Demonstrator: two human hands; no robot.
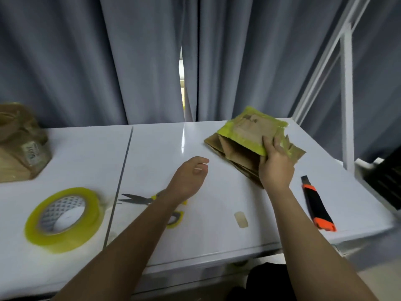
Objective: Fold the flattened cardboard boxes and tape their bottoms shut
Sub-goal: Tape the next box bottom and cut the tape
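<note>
The right hand (pixel 274 164) gripped a flattened cardboard box (pixel 251 135) whose edges carried bands of yellow-green tape; its thumb lay across the taped upper face and its fingers (pixel 278 141) curled round the near right edge. The box was brown, creased and partly lifted, its far side tilted upward above a stack of flat cardboard pieces (pixel 236 158) that lay directly beneath the fingers on the worktop (pixel 156 146). The left hand (pixel 191 179) hovered to the left of the box, apart from it, with fingers loosely curled and holding nothing. Scissors (pixel 138 199) with yellow handles lay partly hidden under the left wrist. A roll of yellow-green tape (pixel 65 220) rested flat, well to the left of both hands. An orange-and-black utility knife (pixel 316 205) lay just right of the right forearm. A small pale strip (pixel 241 219) lay between the forearms. A taped brown bundle (pixel 21 146) sat at the far left. The worktop was white and glossy; grey curtains (pixel 108 61) hung behind it.
</note>
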